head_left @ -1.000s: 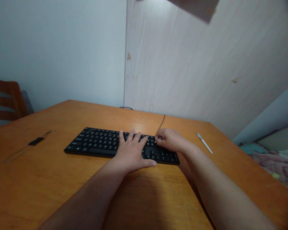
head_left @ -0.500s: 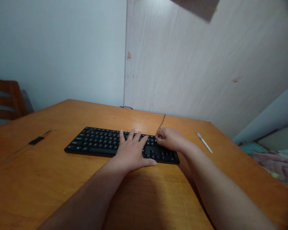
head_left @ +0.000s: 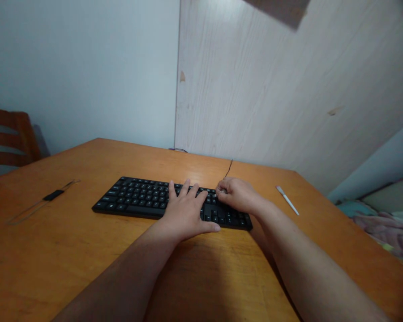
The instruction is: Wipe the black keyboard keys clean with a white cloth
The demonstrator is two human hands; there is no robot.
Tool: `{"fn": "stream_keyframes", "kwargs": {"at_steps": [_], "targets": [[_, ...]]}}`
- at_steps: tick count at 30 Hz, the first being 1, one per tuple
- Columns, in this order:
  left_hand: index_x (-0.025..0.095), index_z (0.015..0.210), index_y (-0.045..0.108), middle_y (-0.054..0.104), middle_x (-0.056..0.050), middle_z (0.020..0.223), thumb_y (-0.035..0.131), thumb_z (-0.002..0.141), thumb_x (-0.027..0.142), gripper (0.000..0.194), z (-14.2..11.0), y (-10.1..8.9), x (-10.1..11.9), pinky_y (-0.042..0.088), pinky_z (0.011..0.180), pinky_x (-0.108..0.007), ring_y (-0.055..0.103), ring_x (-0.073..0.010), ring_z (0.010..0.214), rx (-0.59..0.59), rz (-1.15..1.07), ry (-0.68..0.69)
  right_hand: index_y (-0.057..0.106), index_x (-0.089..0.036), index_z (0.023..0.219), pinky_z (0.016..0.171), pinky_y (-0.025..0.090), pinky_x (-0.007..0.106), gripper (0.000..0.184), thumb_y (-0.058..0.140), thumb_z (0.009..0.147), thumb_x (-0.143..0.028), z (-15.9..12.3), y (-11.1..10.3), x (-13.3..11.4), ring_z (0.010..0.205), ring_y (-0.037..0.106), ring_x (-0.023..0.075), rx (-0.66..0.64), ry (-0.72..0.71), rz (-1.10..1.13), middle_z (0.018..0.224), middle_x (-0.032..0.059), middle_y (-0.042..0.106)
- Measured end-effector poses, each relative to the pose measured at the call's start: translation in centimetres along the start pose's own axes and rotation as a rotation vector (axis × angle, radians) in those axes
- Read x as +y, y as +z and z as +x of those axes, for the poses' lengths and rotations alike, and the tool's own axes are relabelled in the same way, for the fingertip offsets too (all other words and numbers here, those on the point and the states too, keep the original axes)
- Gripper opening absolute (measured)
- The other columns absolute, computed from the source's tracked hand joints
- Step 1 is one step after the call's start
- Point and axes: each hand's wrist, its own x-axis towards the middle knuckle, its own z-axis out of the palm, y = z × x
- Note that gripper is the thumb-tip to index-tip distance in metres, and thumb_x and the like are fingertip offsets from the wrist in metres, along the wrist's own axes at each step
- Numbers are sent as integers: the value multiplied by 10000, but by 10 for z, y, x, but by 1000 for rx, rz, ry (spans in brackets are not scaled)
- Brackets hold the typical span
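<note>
A black computer keyboard with pale key markings lies flat across the middle of the table. My left hand rests palm down on it, fingers spread over the keys and thumb stretched past the front edge. At the right part of the keyboard, my right hand is closed, fingertips pinched together near the back row of keys. Whatever the pinch holds is too small and hidden to name. The right hand covers part of the number pad.
The wooden table reaches back to a wall. On the left lies a black-handled wire keycap puller; on the right, a white-handled brush. A thin cable runs behind the keyboard. A chair stands at far left.
My right hand has shifted slightly left over the keys, still pinched. The left hand stays spread in place on the keyboard. The whole view has moved a little.
</note>
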Motion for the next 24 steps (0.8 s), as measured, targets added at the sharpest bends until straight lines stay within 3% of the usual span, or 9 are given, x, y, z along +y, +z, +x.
{"fn": "stream_keyframes", "kwargs": {"at_steps": [6,24], "targets": [[262,1404,467,392,-139,1510,483,618,882,1001,0,-1,1,-119,1080,-679,142,-428,1438,-2,-9,-11,681,-204,913,705,366,267,169,535,843,-252,3,4,-7,877,577,188,-8,23,-71,910,59,666],[260,1403,460,387,-152,1512,452,617,899,1013,0,1,-1,-128,1079,-679,132,-419,1445,-1,-16,-1,685,-205,890,713,364,262,162,536,837,-243,4,5,-5,863,576,180,-33,0,-39,893,52,662]]}}
